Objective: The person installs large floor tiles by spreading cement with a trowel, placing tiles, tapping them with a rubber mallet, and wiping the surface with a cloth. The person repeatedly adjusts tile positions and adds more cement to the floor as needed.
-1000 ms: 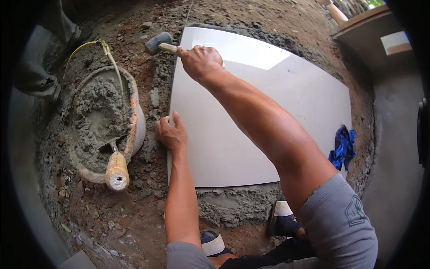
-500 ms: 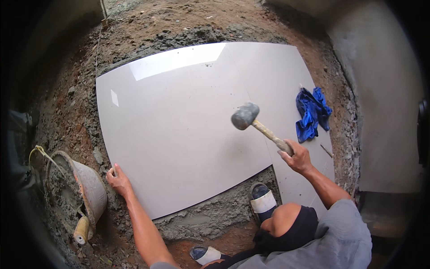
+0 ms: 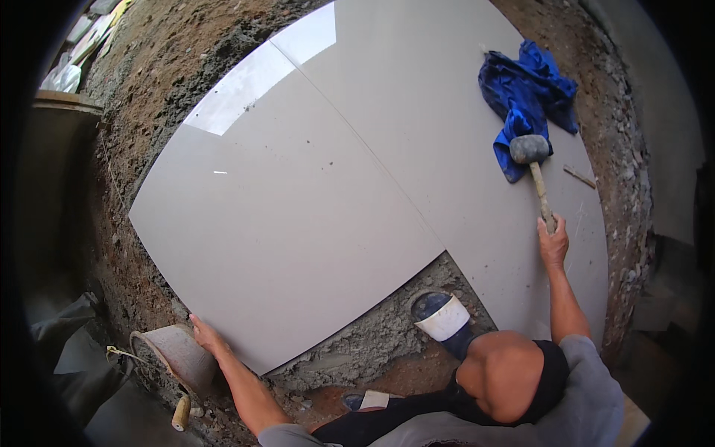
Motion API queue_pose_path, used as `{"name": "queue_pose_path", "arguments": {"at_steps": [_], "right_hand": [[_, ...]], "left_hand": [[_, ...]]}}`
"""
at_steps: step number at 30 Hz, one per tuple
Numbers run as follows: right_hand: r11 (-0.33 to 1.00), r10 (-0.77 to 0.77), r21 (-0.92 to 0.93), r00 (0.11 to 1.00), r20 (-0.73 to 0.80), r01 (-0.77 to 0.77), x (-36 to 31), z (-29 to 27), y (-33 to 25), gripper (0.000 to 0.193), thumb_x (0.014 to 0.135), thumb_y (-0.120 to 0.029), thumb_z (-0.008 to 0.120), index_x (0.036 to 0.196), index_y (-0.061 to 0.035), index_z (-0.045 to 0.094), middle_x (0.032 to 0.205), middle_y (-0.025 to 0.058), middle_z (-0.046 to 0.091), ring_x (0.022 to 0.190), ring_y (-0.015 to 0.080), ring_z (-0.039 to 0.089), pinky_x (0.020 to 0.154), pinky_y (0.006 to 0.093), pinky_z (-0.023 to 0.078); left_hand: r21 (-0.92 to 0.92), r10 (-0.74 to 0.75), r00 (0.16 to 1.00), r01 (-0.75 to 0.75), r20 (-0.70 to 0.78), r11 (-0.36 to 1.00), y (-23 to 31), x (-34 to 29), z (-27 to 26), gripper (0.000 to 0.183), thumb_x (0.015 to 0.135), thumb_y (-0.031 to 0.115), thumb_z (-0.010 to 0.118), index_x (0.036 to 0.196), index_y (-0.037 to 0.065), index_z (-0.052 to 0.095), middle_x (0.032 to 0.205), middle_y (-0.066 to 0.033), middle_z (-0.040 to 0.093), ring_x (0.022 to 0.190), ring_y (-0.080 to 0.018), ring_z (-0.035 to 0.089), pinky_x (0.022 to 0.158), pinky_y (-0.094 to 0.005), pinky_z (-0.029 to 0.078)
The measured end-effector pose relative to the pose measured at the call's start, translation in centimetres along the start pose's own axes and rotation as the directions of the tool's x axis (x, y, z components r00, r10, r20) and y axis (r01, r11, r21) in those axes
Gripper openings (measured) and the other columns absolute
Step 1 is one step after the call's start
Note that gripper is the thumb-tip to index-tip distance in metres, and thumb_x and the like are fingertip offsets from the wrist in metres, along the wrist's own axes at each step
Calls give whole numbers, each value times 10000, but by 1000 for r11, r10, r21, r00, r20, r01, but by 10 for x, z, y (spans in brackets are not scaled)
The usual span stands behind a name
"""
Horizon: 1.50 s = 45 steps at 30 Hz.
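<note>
My right hand [image 3: 553, 244] grips the wooden handle of a rubber mallet [image 3: 541, 186]. The mallet's dark head overlaps the crumpled blue cloth [image 3: 521, 97] on the right-hand tile [image 3: 477, 201]; whether it touches the cloth, I cannot tell. Along the left edge of a large glossy light-grey tile [image 3: 298, 246], my left hand [image 3: 208, 337] rests with its fingers stretched out. A thin seam separates the two tiles. Near that hand stands a mortar-stained bucket [image 3: 186, 357], and a wooden tool handle [image 3: 180, 414] sticks out beside it.
Wet grey mortar [image 3: 365, 350] lies exposed in front of the left tile. My sandalled foot [image 3: 441, 314] is at its edge. A short thin stick [image 3: 579, 176] lies right of the cloth. Rough soil [image 3: 175, 82] borders the tiles, and a string [image 3: 110, 164] runs along the left.
The mallet has swung right, from above the left tile to the blue cloth. My left hand stays at the tile's left edge. The view has turned and shifted.
</note>
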State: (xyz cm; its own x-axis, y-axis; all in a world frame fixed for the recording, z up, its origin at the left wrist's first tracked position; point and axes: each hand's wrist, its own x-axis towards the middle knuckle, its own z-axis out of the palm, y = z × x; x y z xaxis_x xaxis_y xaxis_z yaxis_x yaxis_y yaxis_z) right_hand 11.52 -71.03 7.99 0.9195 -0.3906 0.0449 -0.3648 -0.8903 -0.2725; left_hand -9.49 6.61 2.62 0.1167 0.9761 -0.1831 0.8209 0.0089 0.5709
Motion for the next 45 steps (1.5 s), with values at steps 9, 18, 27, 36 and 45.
{"name": "queue_pose_path", "arguments": {"at_steps": [9, 18, 27, 36, 45], "right_hand": [[1000, 17, -16, 1000, -20, -17, -4, 20, 11, 440, 821, -349, 720, 1117, -58, 576, 1030, 144, 608, 969, 323, 602, 837, 405, 473], [967, -227, -149, 964, -141, 206, -4, 19, -1, 414, 793, -304, 743, 1104, -74, 596, 1124, 118, 557, 1072, 303, 532, 937, 415, 410], [673, -736, 304, 650, 187, 675, -69, 54, -111, 435, 736, -334, 778, 1048, -102, 585, 1187, 112, 491, 1198, 314, 444, 1030, 457, 341], [622, -781, 326, 591, 202, 712, -75, 68, -133, 505, 717, -369, 800, 1117, -151, 582, 1249, 107, 467, 1268, 318, 400, 1072, 522, 307], [561, -826, 296, 498, 264, 774, -75, 67, -140, 447, 750, -344, 772, 1169, -263, 638, 1354, 105, 445, 1301, 309, 368, 1093, 520, 272]], "left_hand": [[48, -131, 990, 133, -45, 990, 9, -5, 8, 713, 936, 550, 470, 1119, -124, 613, 1125, -244, 641, 974, -358, 625, 843, -435, 502], [147, -137, 991, 136, -4, 980, 6, 0, 7, 737, 929, 556, 481, 1151, -138, 589, 1165, -260, 619, 1020, -368, 610, 867, -431, 500], [-64, -165, 985, 167, 43, 984, 2, 0, 9, 699, 937, 509, 515, 1227, -126, 543, 1244, -240, 579, 1063, -339, 594, 897, -435, 490], [-58, -121, 991, 124, 54, 991, 0, -3, 9, 668, 941, 507, 511, 1241, -89, 557, 1227, -201, 607, 1053, -323, 604, 916, -396, 480], [86, -53, 999, 52, 7, 995, -2, -4, 8, 649, 945, 524, 465, 1228, -45, 593, 1195, -231, 624, 1061, -354, 609, 918, -410, 478]]}}
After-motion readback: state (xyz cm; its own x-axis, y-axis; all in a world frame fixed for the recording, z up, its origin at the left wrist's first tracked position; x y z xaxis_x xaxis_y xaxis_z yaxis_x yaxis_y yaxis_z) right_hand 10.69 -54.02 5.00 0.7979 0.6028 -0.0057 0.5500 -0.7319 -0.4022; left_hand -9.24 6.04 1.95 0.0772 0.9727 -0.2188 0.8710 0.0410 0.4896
